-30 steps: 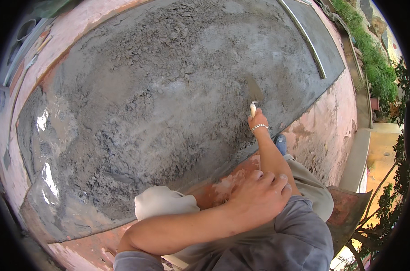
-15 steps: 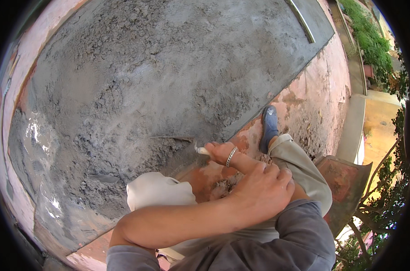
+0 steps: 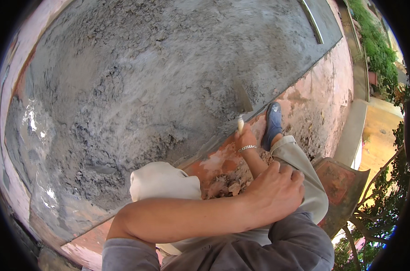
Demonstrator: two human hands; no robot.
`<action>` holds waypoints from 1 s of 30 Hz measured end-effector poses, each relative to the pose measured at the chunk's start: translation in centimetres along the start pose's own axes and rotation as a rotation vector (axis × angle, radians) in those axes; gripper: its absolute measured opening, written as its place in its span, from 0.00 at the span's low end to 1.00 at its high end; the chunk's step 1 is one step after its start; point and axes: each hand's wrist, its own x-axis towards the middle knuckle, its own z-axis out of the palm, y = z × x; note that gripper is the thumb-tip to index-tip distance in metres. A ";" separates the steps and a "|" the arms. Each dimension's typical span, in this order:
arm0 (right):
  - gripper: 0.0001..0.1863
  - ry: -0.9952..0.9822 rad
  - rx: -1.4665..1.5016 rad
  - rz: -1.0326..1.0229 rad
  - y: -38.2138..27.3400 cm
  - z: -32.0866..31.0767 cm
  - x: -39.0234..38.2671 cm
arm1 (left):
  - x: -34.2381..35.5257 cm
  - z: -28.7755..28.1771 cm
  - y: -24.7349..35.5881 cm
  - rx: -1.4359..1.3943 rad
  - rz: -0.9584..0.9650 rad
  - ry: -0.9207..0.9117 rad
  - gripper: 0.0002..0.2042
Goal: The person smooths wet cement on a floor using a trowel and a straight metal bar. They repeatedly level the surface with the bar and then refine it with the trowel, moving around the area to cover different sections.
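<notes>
My right hand (image 3: 243,135) grips the pale handle of a metal trowel (image 3: 243,101), whose blade lies on grey, rough wet mortar (image 3: 150,72) near its straight lower edge. My left hand (image 3: 275,189) is curled over my right arm, its fingertips partly hidden. A dark flat blade, perhaps another tool (image 3: 101,169), lies in the mortar to the left. My bent knee in pale trousers (image 3: 162,178) is beside the mortar edge.
A long straight bar (image 3: 311,20) lies at the upper right of the mortar. My blue shoe (image 3: 272,124) stands on pink, debris-strewn floor (image 3: 322,90). A curved metal sheet (image 3: 338,185), a low ledge (image 3: 351,131), green plants (image 3: 374,49) and branches (image 3: 376,212) are along the right.
The trowel swept down and left half a second ago, then moved back up and right, its blade turning from sideways to pointing away from me. My left hand stayed over my right arm.
</notes>
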 end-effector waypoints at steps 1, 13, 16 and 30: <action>0.20 -0.071 0.012 -0.003 -1.0 0.5 -1.3 | 0.0 0.1 0.0 0.011 0.002 -0.004 0.09; 0.22 -0.670 0.016 -0.407 -9.0 1.0 -10.2 | 1.1 1.6 -0.2 -0.024 -0.027 -0.009 0.08; 0.22 -0.560 -0.041 -0.318 -6.7 0.2 -7.8 | 1.3 1.8 -0.5 -0.002 -0.050 0.013 0.07; 0.25 -0.236 0.047 -0.156 4.1 -3.6 5.3 | 1.8 1.7 -1.6 -0.013 -0.054 -0.046 0.08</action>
